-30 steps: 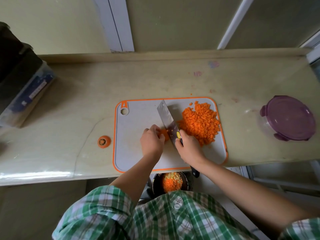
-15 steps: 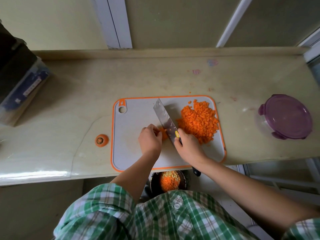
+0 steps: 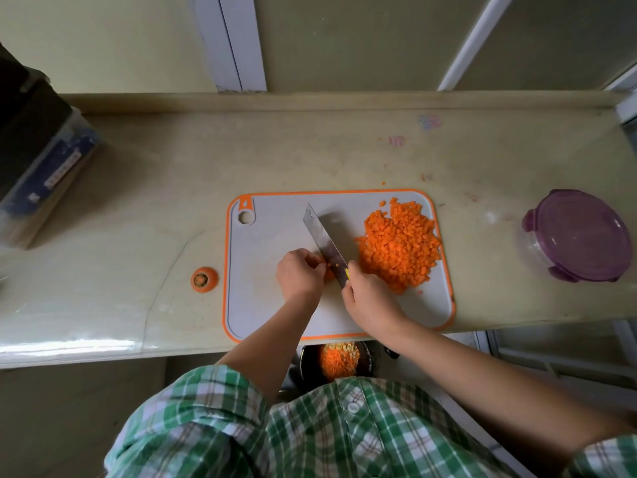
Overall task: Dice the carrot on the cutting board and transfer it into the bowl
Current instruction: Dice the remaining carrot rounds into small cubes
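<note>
**Step in hand, as I judge it:** dicing, close to its end.

- The left hand has its fingers curled, pinching a small stub of carrot against the board.
- The right hand is wrapped round the knife at the heel of the blade. The handle is mostly hidden under it.
- The blade is tilted, with its edge down just beside the left fingertips.
- A large pile of dice lies on the board's right half, near the knife but apart from it.

**Transfer:** not yet done for this pile. The bowl sits below the desk's near edge, directly under the board and partly hidden by the shirt. It already holds orange and yellowish dice. What carries it I cannot tell.

**Next move:** short, close cuts through the stub, with the left fingertips tucked back since the edge stands right against them. After that, sweep the pile over the near edge into the bowl — the drop is narrow, so spillage is the risk.

**Surface and room:**

- The desk is pale stone, scuffed, with a thin crack line and faint coloured smudges.
- A carrot top lies just left of the board.
- A purple-lidded tub stands well apart on the right.
- A box sits at the far left.
- Behind is a plain yellowish wall with white frame strips.
</note>
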The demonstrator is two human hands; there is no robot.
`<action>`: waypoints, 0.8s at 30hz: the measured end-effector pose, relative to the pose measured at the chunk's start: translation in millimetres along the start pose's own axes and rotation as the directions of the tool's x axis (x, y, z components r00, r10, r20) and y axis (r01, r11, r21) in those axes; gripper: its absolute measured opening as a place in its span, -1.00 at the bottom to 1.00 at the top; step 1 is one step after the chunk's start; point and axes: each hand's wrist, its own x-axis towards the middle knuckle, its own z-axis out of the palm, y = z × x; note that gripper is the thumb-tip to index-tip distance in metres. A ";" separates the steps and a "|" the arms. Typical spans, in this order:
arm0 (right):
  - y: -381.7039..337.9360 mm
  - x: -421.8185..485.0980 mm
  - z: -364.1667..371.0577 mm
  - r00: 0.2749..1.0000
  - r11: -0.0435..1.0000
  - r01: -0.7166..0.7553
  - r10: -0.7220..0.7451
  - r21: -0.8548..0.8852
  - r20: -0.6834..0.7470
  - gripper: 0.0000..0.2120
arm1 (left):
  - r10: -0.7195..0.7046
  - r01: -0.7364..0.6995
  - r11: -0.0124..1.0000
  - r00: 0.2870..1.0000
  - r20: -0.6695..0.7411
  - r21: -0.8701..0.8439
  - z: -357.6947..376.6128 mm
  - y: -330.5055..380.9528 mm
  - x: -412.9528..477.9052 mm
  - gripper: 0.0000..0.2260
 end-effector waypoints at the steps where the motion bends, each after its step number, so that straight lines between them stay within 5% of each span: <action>1: -0.7 1.1 1.4 1.000 1.000 0.000 0.001 -0.005 0.005 -0.80 | -0.009 0.009 1.000 1.000 0.009 -0.007 -0.2 0.6 0.9 -0.90; 8: -0.1 6.0 7.1 0.999 0.999 -0.030 0.031 0.034 -0.008 -0.74 | -0.029 0.030 0.999 0.999 0.032 -0.040 -1.4 -0.2 1.8 -0.87; 13: 3.8 7.0 -1.1 0.999 0.994 -0.033 0.037 0.106 -0.034 -0.92 | -0.011 0.012 0.999 1.000 0.018 -0.037 -3.7 1.6 -2.0 -0.78; 24: -0.4 4.4 -10.7 1.000 0.996 0.008 -0.009 0.087 0.004 -0.96 | -0.003 0.002 0.999 0.999 -0.033 -0.055 -4.0 -5.8 -8.2 -1.00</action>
